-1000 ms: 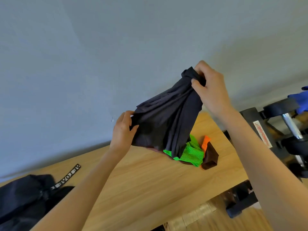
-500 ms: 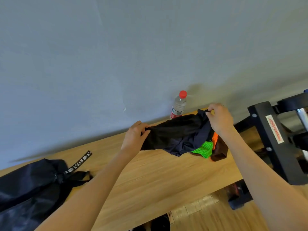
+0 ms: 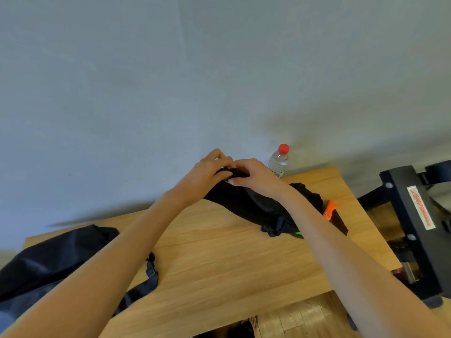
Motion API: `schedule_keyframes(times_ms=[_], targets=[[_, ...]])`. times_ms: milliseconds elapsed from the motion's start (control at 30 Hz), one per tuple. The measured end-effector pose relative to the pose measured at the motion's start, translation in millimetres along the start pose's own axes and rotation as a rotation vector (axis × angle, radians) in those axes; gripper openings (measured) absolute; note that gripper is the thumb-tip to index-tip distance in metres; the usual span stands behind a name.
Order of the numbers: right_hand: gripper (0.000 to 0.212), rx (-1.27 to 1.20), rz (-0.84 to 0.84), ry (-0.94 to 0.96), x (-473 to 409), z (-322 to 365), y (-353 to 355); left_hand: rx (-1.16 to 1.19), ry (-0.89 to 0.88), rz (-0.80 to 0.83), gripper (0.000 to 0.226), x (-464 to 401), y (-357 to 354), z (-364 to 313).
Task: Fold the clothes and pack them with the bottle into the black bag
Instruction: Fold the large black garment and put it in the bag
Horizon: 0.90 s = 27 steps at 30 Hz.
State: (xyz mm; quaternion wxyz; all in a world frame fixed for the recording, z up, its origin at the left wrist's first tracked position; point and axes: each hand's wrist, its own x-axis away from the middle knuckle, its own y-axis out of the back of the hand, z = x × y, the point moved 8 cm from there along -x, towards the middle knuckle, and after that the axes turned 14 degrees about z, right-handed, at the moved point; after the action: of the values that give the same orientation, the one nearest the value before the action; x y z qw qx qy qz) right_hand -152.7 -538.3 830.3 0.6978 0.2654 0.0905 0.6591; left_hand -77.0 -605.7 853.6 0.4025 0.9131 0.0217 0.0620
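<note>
Head view: both hands, left hand [image 3: 207,170] and right hand [image 3: 256,175], are pinching one dark garment [image 3: 258,206] mid-fold; bottle [image 3: 278,161] and black bag [image 3: 48,262] are sitting unpacked on table [image 3: 219,252].

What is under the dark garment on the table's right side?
Beneath the dark garment an orange piece, a brown piece and a green sliver peek out. The rest of that pile is covered.

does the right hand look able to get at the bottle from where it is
Probably yes, but not at once: the bottle stands upright just beyond the right hand with nothing between them. That hand and the left hand both grip the black garment.
</note>
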Motion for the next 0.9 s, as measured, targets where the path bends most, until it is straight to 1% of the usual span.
schedule_keyframes(times_ms=[67,167,200,300,367,500,667,900], targets=[[0.013,0.076,-0.027,0.035,-5,21,7,-0.058,0.001,0.002,0.013,11,22,-1],[0.015,0.111,-0.070,0.086,-10,52,20,-0.065,0.033,0.002,0.024,29,51,-2],[0.015,0.122,-0.076,0.099,-12,62,24,-0.078,0.052,-0.017,0.025,35,61,0],[0.015,0.172,-0.100,0.123,-13,85,39,-0.120,0.096,-0.119,0.015,54,93,8],[0.014,0.167,-0.113,0.114,-10,93,49,-0.160,0.115,-0.151,0.008,65,109,13],[0.017,0.177,-0.103,0.107,-2,110,59,-0.285,0.129,-0.168,0.012,83,126,12],[0.021,0.228,-0.063,0.072,-4,117,60,-0.344,0.191,-0.269,0.012,102,158,13],[0.029,0.291,-0.052,-0.033,-2,101,67,-0.287,0.296,-0.354,0.018,145,193,41]])
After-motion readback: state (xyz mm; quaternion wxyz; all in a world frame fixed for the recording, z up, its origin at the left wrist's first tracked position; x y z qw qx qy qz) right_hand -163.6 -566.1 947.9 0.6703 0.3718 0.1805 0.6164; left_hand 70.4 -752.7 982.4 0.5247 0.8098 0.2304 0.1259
